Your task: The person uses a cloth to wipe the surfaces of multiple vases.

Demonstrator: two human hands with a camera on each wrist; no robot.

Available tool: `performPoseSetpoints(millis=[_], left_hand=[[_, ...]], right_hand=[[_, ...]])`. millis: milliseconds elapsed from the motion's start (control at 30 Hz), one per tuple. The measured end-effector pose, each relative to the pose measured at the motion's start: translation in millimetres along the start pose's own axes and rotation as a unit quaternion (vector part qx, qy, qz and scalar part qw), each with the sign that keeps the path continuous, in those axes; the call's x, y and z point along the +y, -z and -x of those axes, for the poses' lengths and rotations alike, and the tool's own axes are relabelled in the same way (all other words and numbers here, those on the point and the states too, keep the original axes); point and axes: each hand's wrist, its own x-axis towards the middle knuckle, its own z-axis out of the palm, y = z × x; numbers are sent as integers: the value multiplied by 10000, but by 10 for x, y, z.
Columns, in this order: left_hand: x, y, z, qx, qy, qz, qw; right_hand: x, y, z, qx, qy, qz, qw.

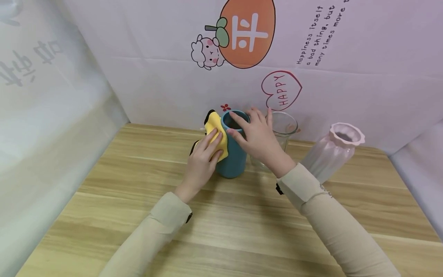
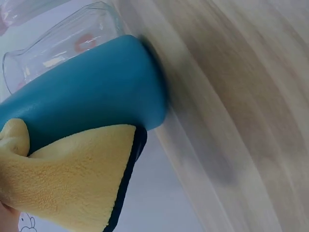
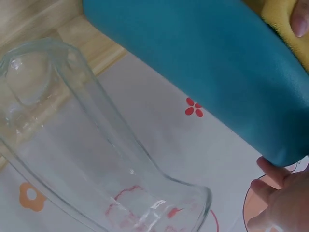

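A blue vase (image 1: 232,163) stands upright on the wooden table near the back wall. My left hand (image 1: 200,163) holds a yellow cloth (image 1: 219,144) with black edging against the vase's left side. In the left wrist view the cloth (image 2: 82,179) drapes along the vase (image 2: 91,87), its edge hanging off. My right hand (image 1: 259,138) grips the vase's rim from the right, thumb on the near side and a finger across the mouth. Fingertips touch the rim's far side in the right wrist view, close to the vase's wall (image 3: 203,72).
A clear glass vase (image 1: 284,125) stands just right of the blue one, partly behind my right hand. Farther right is a pale pink fluted vase (image 1: 328,154), partly covered by my sleeve. A printed white cloth wall (image 1: 166,92) rises behind the wooden table (image 1: 138,181).
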Motion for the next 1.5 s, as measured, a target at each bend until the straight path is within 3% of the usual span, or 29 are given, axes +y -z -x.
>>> performPoseSetpoints(millis=[233,667,1033,1267,1500], left_hand=[[-65,-14,93,-293,-68,-51,9995],[-189,-26,331,-999,113,-148,9948],[-221,-24,413,-1503,539,-575,9855],[-231,-24,460,-1599,777,-571,9824],[-268,-2,470,-1344,863,-324,9866]], right_hand=[[-18,0,2,65,-87,64,9999],[-25,-17,18,-13,-177,77,9998],[-40,5,45,-64,-214,65,9997],[-45,17,56,-108,-240,-4,9997],[-30,13,73,-97,-161,29,9998]])
